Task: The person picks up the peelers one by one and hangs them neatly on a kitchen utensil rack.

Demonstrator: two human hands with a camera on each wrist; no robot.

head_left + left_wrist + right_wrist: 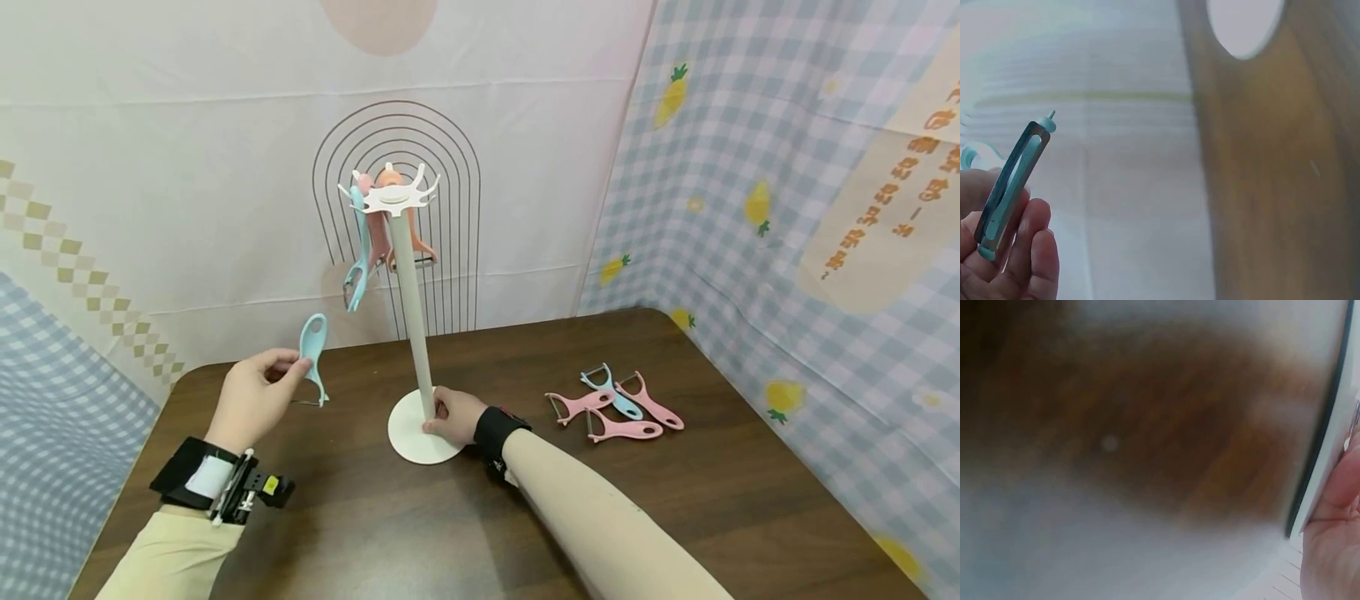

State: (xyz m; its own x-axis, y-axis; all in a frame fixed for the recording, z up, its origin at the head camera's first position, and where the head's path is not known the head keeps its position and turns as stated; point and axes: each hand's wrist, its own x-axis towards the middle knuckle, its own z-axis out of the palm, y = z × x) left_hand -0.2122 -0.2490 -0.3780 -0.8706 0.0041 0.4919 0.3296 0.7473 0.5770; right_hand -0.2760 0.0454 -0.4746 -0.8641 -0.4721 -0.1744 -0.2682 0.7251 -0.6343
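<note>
My left hand (258, 392) pinches a light-blue peeler (313, 350) between thumb and fingers, left of a white stand (414, 317). The peeler is upright, its handle loop on top and its blade end below; the left wrist view shows the metal blade (1013, 187) close up. My right hand (459, 414) grips the foot of the stand's pole, just above the round base (408, 442). From hooks on the stand's top (393, 197) hang a blue peeler (359, 258), a pink peeler (378, 233) and an orange peeler (422, 242), partly hidden by the pole.
Several loose peelers, pink and blue, lie in an overlapping group at the right, including a pink peeler (626, 428) at its front. The brown wooden table (360, 533) ends at the back against a white printed cloth (225, 208). A checkered cloth (720, 250) hangs along the right side.
</note>
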